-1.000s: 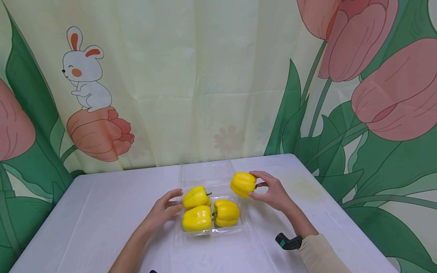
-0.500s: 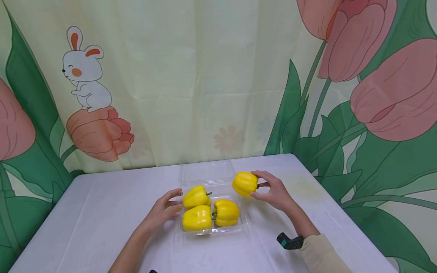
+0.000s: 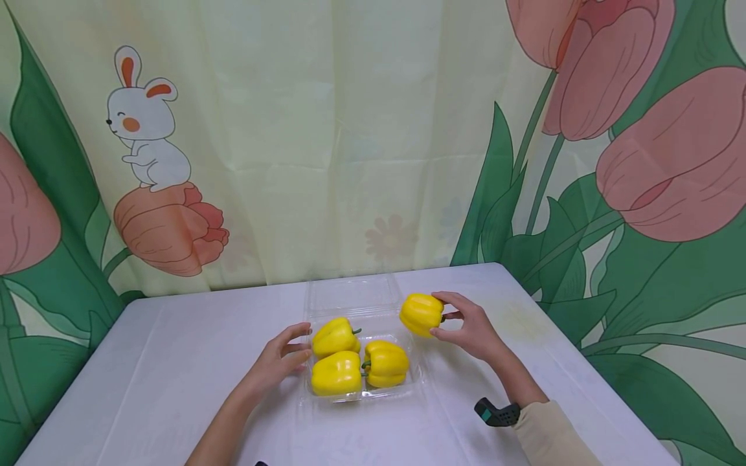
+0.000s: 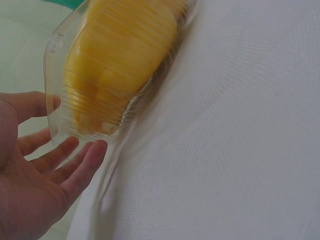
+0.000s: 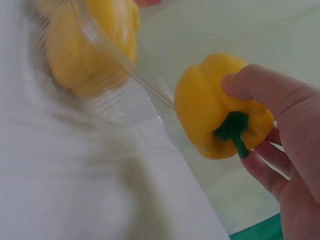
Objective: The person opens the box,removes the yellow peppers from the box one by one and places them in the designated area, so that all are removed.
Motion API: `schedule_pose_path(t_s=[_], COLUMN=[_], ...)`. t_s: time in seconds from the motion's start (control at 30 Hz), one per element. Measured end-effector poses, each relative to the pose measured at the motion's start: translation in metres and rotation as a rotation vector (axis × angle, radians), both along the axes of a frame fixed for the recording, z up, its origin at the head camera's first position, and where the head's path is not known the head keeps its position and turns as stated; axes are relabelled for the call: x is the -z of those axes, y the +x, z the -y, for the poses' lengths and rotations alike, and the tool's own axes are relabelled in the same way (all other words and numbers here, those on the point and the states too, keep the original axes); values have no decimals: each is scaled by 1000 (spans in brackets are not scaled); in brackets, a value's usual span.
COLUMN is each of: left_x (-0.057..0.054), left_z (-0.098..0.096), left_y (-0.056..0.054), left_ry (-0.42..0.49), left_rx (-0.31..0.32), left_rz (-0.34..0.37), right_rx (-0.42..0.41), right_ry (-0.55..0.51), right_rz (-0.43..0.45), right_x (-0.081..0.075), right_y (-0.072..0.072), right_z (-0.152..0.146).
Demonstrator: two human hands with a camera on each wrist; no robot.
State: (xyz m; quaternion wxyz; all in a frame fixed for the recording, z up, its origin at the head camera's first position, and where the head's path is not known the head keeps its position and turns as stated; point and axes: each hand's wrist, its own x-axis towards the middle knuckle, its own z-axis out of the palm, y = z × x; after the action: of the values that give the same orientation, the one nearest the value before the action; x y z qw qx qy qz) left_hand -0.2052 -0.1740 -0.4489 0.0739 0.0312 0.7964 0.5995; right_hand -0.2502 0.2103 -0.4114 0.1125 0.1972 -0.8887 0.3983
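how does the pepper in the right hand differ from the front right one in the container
Place: the held pepper is up in the right hand, while the front-right pepper lies in the clear container.

Stem: in the head view, the held pepper's points right, toward the hand; the front-right pepper's points left.

Shared: both are yellow, lobed and green-stemmed.
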Motion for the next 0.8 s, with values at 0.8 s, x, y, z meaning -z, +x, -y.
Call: schedule_pose_path(t_s=[0.8], left_x=[2], left_z=[-1], left_y=[-1], left_ry=[-16], left_rx=[-18], left_rz=[2], right_rx=[49], right_ry=[8], right_rz=[14], right_x=[5], right_y=[-1], right_z=[-8])
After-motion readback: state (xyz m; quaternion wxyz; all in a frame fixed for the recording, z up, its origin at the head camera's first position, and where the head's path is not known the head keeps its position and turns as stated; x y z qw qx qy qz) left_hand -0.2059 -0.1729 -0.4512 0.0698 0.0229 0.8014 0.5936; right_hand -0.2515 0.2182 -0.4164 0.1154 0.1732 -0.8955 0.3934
